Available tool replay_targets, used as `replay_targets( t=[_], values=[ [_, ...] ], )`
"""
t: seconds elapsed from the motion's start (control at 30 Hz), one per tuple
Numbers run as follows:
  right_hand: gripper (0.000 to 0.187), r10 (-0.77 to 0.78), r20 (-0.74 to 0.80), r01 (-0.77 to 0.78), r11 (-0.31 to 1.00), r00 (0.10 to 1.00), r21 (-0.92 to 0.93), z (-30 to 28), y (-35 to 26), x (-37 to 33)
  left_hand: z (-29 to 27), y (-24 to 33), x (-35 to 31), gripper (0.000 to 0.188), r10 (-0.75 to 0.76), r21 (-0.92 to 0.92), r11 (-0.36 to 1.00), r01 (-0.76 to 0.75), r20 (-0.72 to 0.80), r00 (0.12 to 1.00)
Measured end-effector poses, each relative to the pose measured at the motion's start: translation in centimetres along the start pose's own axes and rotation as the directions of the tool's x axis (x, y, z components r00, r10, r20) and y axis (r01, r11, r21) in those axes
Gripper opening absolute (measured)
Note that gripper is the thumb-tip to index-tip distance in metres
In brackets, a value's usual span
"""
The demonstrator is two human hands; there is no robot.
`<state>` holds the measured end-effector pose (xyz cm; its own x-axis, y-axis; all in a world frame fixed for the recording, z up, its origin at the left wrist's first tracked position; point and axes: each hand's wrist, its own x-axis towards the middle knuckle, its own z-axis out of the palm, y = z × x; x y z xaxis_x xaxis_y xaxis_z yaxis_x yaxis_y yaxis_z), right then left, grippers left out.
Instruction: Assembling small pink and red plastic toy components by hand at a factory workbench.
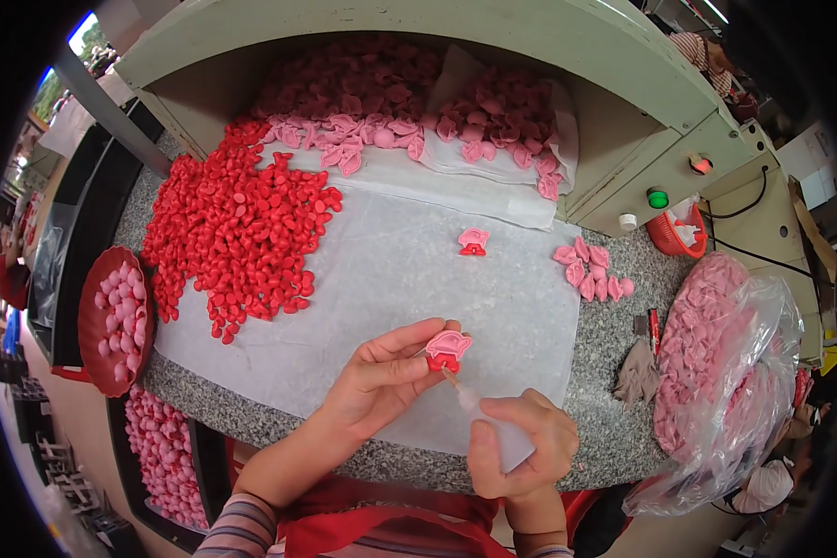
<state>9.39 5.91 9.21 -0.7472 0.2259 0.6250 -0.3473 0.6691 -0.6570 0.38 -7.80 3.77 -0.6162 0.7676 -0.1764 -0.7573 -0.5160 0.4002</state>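
Between the fingertips of my left hand [381,370] is a small pink-and-red plastic piece [447,348], pink shell on top and red part below. My right hand [535,442] is wrapped round a white squeeze bottle [509,439]. Its thin nozzle points up and left, with the tip at the red part of the piece; whether it touches, I cannot tell. Farther off on the white sheet [391,256] stands a similar pink-and-red piece [472,243]. A heap of loose red parts [237,223] covers the sheet's left side. Several loose pink parts [591,268] lie at its right edge.
Pink parts [353,130] are piled under a pale green machine housing [623,139]. A clear bag of pink parts [707,344] and a crumpled cloth [637,374] lie on the right. At left are a red bowl [89,325] and a bin of pink-and-red pieces [166,456].
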Motion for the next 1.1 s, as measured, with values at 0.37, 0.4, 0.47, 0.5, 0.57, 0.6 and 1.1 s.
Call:
replay_targets(
  t=[0.37,0.4,0.47,0.5,0.57,0.6,1.1],
  values=[
    [0.020,-0.027,0.008,0.027,1.000,1.000,-0.009,0.00,0.27,-0.08,0.26,-0.04,0.04,0.039,-0.008,-0.008,1.000,0.008,0.001,1.000],
    [0.020,-0.033,0.006,0.033,0.999,0.999,-0.006,0.03,0.28,-0.05,0.26,-0.01,0.01,0.039,-0.005,-0.010,1.000,0.005,0.002,1.000],
    [0.020,-0.040,0.004,0.040,0.999,0.999,-0.001,0.03,0.24,-0.02,0.27,0.04,-0.05,0.039,-0.003,-0.011,1.000,0.003,0.002,1.000],
    [0.019,-0.036,0.000,0.036,0.999,0.999,-0.001,-0.03,0.23,-0.02,0.25,0.03,-0.03,0.039,-0.001,-0.012,1.000,0.001,0.002,1.000],
    [0.019,-0.032,-0.004,0.032,1.000,0.999,0.000,-0.17,0.23,0.01,0.16,0.00,0.01,0.039,0.000,-0.012,1.000,0.000,0.002,1.000],
    [0.021,-0.028,-0.014,0.028,1.000,1.000,0.004,-0.30,0.24,0.04,0.12,-0.01,0.05,0.039,0.004,-0.013,1.000,-0.004,0.005,1.000],
    [0.015,-0.003,-0.027,0.002,1.000,1.000,-0.024,-0.09,0.04,0.14,-0.12,0.18,0.08,0.041,0.022,-0.027,0.999,-0.023,-0.051,0.998]
  ],
)
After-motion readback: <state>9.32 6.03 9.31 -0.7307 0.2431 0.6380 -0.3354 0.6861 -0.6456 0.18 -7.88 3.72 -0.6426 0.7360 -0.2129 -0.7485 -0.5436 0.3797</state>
